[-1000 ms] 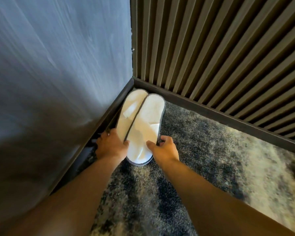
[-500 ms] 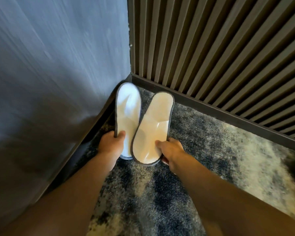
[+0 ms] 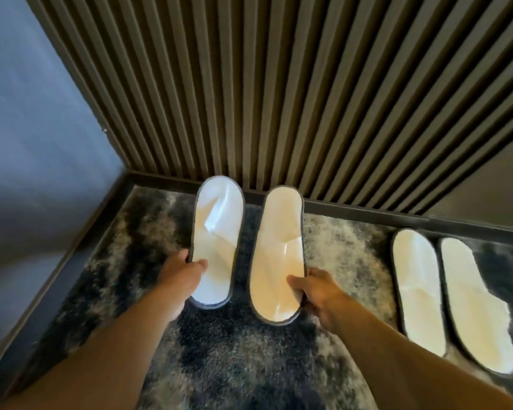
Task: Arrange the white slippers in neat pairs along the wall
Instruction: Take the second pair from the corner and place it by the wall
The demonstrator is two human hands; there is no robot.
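Left hand (image 3: pixel 182 269): grips left slipper (image 3: pixel 216 238) at its heel edge.
Right hand (image 3: pixel 317 288): grips right slipper (image 3: pixel 277 247) at its heel edge.
Held slippers: parallel, toes at slatted wall (image 3: pixel 279 99).
Second pair (image 3: pixel 444 294): right, on carpet (image 3: pixel 234 350).

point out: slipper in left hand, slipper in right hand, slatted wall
slipper in left hand (image 3: pixel 216 232), head view, middle of upper.
slipper in right hand (image 3: pixel 276 250), head view, middle of upper.
slatted wall (image 3: pixel 279 99), head view, mid slats.
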